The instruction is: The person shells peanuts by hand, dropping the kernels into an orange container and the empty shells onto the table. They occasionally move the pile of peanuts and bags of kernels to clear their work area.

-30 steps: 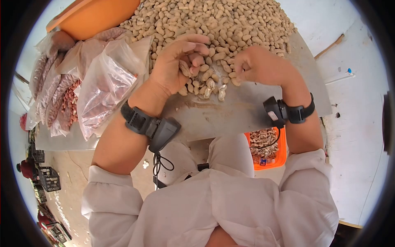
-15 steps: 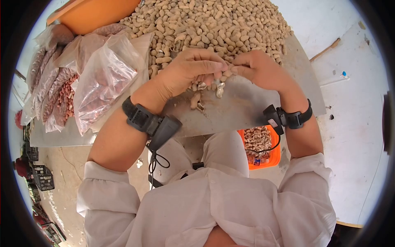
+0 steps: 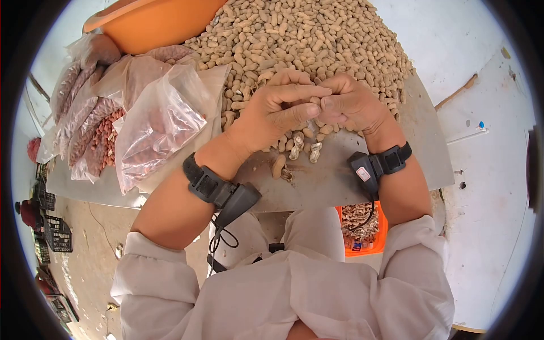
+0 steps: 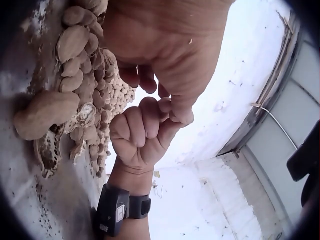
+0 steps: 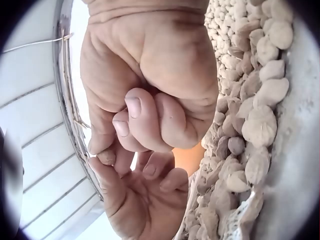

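Both hands (image 3: 317, 107) lifted, fingers (image 3: 300, 93) hiding the tan peanut.

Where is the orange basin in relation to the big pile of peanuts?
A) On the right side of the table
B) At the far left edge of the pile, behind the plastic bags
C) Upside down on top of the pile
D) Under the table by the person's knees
B: in the head view the orange basin sits at the far left of the peanut pile, beyond the plastic bags of shelled nuts.
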`<state>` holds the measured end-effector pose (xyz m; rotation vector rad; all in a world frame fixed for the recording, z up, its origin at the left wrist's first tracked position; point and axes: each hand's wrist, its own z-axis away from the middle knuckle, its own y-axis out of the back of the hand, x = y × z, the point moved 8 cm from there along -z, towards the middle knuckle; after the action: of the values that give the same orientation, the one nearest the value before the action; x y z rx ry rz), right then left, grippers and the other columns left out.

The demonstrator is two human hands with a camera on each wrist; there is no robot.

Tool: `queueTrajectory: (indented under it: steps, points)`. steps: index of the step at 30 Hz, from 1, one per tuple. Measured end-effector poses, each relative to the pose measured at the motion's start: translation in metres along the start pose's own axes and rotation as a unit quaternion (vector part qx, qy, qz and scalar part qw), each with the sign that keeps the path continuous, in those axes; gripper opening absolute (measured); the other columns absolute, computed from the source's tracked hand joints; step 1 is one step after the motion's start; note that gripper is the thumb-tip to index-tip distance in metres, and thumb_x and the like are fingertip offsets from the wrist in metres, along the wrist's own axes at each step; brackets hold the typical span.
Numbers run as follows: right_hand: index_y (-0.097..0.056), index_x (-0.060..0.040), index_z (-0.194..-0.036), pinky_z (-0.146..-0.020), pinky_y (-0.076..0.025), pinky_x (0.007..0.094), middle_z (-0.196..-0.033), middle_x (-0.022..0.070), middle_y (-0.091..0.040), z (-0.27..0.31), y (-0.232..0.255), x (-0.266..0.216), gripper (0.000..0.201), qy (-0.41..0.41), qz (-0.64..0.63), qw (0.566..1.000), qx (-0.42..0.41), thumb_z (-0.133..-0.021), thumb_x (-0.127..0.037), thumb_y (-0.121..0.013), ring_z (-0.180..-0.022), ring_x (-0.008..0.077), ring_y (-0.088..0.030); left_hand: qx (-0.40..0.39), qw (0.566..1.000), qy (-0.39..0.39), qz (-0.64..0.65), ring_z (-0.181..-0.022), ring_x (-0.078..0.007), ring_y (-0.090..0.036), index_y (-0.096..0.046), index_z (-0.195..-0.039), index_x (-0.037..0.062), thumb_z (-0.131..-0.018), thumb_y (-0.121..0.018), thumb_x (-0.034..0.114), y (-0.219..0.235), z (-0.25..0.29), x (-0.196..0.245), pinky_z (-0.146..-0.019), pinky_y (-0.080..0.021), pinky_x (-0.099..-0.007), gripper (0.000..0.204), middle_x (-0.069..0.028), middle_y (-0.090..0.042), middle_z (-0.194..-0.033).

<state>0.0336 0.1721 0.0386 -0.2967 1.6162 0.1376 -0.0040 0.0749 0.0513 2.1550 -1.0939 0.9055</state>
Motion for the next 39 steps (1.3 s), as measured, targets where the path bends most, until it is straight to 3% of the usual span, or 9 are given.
queueTrajectory:
  steps: [3, 6, 8, 14, 18, 21, 27, 33, 39]
  points:
    - [-0.063, 0.0023, -0.091, -0.041, -0.026, 0.0194, -0.057, -0.0033, -0.047, -0.004, 0.003, 0.007, 0.021, 0.031, -0.077, 0.996, 0.017, -0.079, -0.014, -0.067, -0.045, 0.0044, -0.036, 0.029, 0.999, 0.023, -0.037, -0.073, -0.0088, -0.049, -0.064, -0.107, 0.0084, -0.08, -0.066, 0.017, 0.004, 0.002, -0.001, -0.066, -0.042, -0.0223, 0.028, -0.0022, -0.049, -0.099]
    - [-0.062, 0.0021, -0.094, -0.041, -0.027, 0.0191, -0.06, -0.0027, -0.049, -0.003, 0.005, 0.013, 0.022, 0.033, -0.115, 0.992, 0.051, -0.078, -0.013, -0.067, -0.045, 0.0044, -0.036, 0.046, 0.996, -0.022, -0.073, -0.068, -0.0089, -0.048, -0.064, -0.103, 0.0063, -0.081, -0.065, 0.014, 0.005, 0.002, 0.004, -0.063, -0.042, -0.0216, 0.024, -0.0019, -0.052, -0.091]
    - [-0.061, 0.0021, -0.098, -0.041, -0.028, 0.0193, -0.061, -0.0025, -0.05, -0.003, 0.008, 0.015, 0.025, 0.039, -0.118, 0.99, 0.074, -0.078, -0.012, -0.067, -0.045, 0.0043, -0.036, 0.063, 0.996, 0.033, -0.046, -0.068, -0.0078, -0.048, -0.064, -0.098, 0.0034, -0.082, -0.063, 0.013, 0.006, 0.003, -0.001, -0.062, -0.041, -0.021, 0.019, -0.0009, -0.054, -0.084]
    - [-0.056, 0.0035, -0.11, -0.049, -0.036, 0.0173, -0.069, -0.0032, -0.053, 0.001, -0.006, -0.008, 0.039, 0.121, 0.086, 0.98, 0.13, -0.078, -0.014, -0.068, -0.059, 0.0025, -0.046, 0.067, 0.991, 0.11, -0.046, -0.067, -0.0047, -0.049, -0.059, -0.091, -0.0008, -0.088, -0.056, 0.014, 0.002, 0.005, -0.012, -0.059, -0.042, -0.0194, 0.016, 0.001, -0.057, -0.077]
    - [-0.057, 0.0037, -0.11, -0.054, -0.038, 0.017, -0.073, -0.0025, -0.056, 0.002, -0.003, -0.002, 0.038, 0.113, 0.102, 0.977, 0.149, -0.078, -0.015, -0.067, -0.065, 0.002, -0.048, 0.083, 0.988, 0.115, -0.068, -0.062, -0.0034, -0.047, -0.059, -0.092, -0.0008, -0.09, -0.053, 0.016, 0.002, 0.007, -0.009, -0.055, -0.039, -0.0178, 0.018, 0.0026, -0.055, -0.072]
    - [-0.057, 0.0029, -0.109, -0.054, -0.038, 0.0174, -0.076, -0.001, -0.058, 0.002, -0.004, -0.002, 0.037, 0.106, 0.103, 0.976, 0.159, -0.079, -0.016, -0.067, -0.065, 0.0023, -0.048, 0.097, 0.983, 0.147, -0.048, -0.065, -0.0045, -0.049, -0.059, -0.087, -0.0016, -0.086, -0.055, 0.006, 0.003, 0.008, -0.008, -0.056, -0.041, -0.0203, 0.009, 0.0003, -0.058, -0.073]
    - [-0.059, 0.0015, -0.108, -0.054, -0.04, 0.0173, -0.079, 0.0008, -0.061, 0.003, -0.003, -0.001, 0.035, 0.105, 0.118, 0.972, 0.176, -0.079, -0.017, -0.067, -0.065, 0.0032, -0.05, 0.077, 0.985, 0.154, -0.033, -0.056, -0.0027, -0.043, -0.06, -0.093, -0.0003, -0.089, -0.054, 0.015, 0.002, 0.009, -0.016, -0.049, -0.035, -0.0168, 0.017, 0.0028, -0.052, -0.065]
    - [-0.058, 0.0019, -0.108, -0.056, -0.043, 0.0183, -0.08, 0.0017, -0.062, 0.007, -0.013, -0.018, 0.031, 0.139, 0.126, 0.971, 0.146, -0.08, -0.009, -0.064, -0.063, 0.0052, -0.054, 0.11, 0.948, 0.211, 0.209, -0.056, -0.0064, -0.051, -0.06, -0.088, -0.0011, -0.09, -0.053, 0.018, -0.003, 0.008, -0.027, -0.049, -0.04, -0.0182, 0.021, -0.0026, -0.057, -0.067]
    - [-0.054, 0.0012, -0.106, -0.055, -0.043, 0.0186, -0.078, 0.004, -0.061, 0.005, -0.002, -0.013, 0.026, 0.208, 0.102, 0.954, 0.189, -0.082, -0.005, -0.061, -0.063, 0.0064, -0.055, 0.149, 0.919, 0.222, 0.289, -0.06, -0.007, -0.054, -0.06, -0.098, -0.0025, -0.09, -0.053, 0.018, -0.004, 0.01, -0.031, -0.054, -0.045, -0.0182, 0.022, -0.0046, -0.06, -0.074]
